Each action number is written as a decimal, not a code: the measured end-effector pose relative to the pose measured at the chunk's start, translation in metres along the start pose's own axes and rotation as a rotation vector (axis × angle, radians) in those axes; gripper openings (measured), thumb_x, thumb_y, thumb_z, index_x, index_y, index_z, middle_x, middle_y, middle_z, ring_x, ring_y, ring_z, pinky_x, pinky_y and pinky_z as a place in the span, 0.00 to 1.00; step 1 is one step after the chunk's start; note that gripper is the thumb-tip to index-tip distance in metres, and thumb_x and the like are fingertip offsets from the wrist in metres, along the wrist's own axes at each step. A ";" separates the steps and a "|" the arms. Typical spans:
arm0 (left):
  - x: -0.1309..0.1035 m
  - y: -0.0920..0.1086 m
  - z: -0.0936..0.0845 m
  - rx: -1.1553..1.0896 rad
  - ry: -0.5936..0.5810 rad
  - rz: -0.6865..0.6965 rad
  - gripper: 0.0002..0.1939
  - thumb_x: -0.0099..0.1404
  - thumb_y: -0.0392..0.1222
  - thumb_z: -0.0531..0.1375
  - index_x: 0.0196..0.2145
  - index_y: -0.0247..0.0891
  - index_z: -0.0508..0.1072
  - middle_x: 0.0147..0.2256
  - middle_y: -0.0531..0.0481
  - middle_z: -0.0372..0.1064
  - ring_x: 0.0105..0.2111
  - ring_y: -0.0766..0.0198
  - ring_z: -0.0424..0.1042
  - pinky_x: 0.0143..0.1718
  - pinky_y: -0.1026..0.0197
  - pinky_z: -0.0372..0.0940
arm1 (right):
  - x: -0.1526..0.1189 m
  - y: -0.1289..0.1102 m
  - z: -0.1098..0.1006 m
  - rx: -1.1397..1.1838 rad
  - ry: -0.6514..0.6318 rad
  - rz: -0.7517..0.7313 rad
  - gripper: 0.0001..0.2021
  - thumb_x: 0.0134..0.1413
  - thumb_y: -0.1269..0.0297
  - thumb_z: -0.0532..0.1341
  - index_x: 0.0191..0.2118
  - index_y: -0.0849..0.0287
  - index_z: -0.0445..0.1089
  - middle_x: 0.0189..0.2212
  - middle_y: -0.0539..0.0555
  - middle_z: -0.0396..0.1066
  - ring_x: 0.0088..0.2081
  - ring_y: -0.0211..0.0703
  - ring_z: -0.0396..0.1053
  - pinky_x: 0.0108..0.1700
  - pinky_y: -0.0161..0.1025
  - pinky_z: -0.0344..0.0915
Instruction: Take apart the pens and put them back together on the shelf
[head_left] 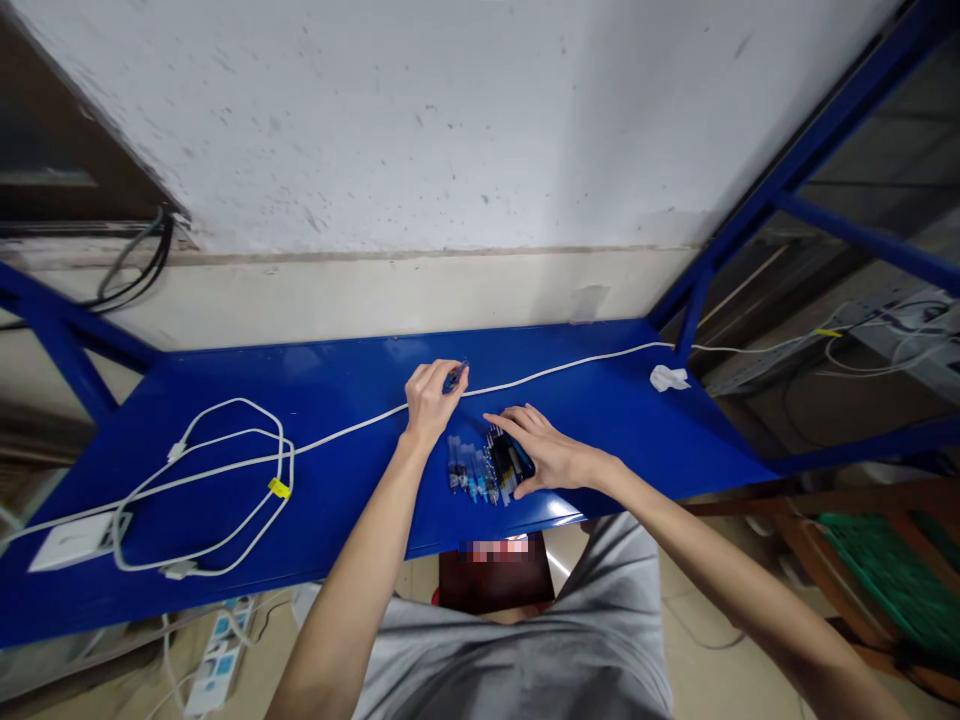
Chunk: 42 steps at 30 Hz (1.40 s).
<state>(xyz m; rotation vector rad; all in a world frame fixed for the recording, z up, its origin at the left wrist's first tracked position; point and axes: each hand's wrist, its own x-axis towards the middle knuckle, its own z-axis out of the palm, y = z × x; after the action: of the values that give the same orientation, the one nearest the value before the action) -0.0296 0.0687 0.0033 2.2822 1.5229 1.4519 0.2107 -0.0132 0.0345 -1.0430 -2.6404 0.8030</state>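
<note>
Several pens (pixel 471 470), some clear and some dark, lie side by side on the blue shelf (pixel 360 470) in front of me. Above and left of them, my left hand (pixel 435 398) is closed round a small dark bluish thing, perhaps a pen; most of it is hidden by the fingers. At the right end of the row, my right hand (pixel 536 448) curves over the dark pens with thumb and fingers apart, touching or nearly touching them.
A white cable (pixel 525 379) runs across the shelf behind the pens. Coiled white cable (pixel 281 430) and a white box (pixel 79 542) lie at the left. Crumpled white tissue (pixel 669 378) is at the right, near a blue frame post (pixel 694 310).
</note>
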 end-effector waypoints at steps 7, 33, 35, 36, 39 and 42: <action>0.001 -0.005 0.001 0.037 -0.024 0.058 0.13 0.76 0.45 0.54 0.47 0.38 0.77 0.41 0.45 0.79 0.42 0.59 0.77 0.48 0.56 0.66 | 0.012 -0.003 -0.024 0.175 0.112 -0.012 0.60 0.41 0.45 0.76 0.74 0.45 0.41 0.63 0.63 0.50 0.67 0.65 0.51 0.69 0.64 0.52; -0.010 0.014 0.004 0.075 -0.350 0.207 0.16 0.75 0.33 0.46 0.48 0.37 0.72 0.42 0.43 0.73 0.43 0.57 0.72 0.45 0.55 0.64 | 0.077 0.086 -0.003 0.263 0.782 0.086 0.34 0.38 0.36 0.74 0.43 0.56 0.69 0.58 0.61 0.49 0.64 0.59 0.56 0.69 0.55 0.54; -0.010 0.013 0.003 0.042 -0.326 0.183 0.16 0.76 0.35 0.46 0.48 0.38 0.73 0.42 0.44 0.74 0.42 0.58 0.72 0.45 0.55 0.64 | 0.078 0.087 -0.003 0.277 0.794 0.056 0.33 0.38 0.37 0.74 0.43 0.56 0.69 0.58 0.62 0.50 0.63 0.58 0.57 0.69 0.54 0.55; -0.010 0.012 0.004 0.025 -0.314 0.171 0.16 0.77 0.36 0.46 0.47 0.38 0.73 0.42 0.44 0.74 0.41 0.58 0.72 0.45 0.55 0.64 | 0.078 0.088 -0.003 0.285 0.810 0.037 0.32 0.38 0.38 0.75 0.42 0.56 0.69 0.58 0.62 0.51 0.63 0.58 0.58 0.68 0.54 0.56; -0.010 0.010 0.004 -0.026 -0.293 0.116 0.15 0.77 0.38 0.47 0.46 0.39 0.74 0.42 0.45 0.74 0.40 0.59 0.71 0.45 0.56 0.64 | 0.079 0.092 -0.004 0.303 0.848 -0.003 0.27 0.41 0.42 0.75 0.38 0.56 0.68 0.56 0.62 0.56 0.60 0.56 0.62 0.66 0.52 0.59; -0.009 0.009 0.004 -0.076 -0.299 0.063 0.15 0.77 0.39 0.48 0.46 0.40 0.74 0.42 0.46 0.74 0.41 0.59 0.72 0.47 0.56 0.65 | 0.081 0.095 -0.005 0.335 0.819 -0.030 0.24 0.42 0.46 0.76 0.36 0.56 0.68 0.51 0.60 0.62 0.55 0.54 0.67 0.60 0.51 0.65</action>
<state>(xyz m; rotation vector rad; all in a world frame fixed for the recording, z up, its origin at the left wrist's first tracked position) -0.0211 0.0591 -0.0011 2.3886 1.3003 1.0959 0.2076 0.1007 -0.0153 -0.9596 -1.7614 0.6011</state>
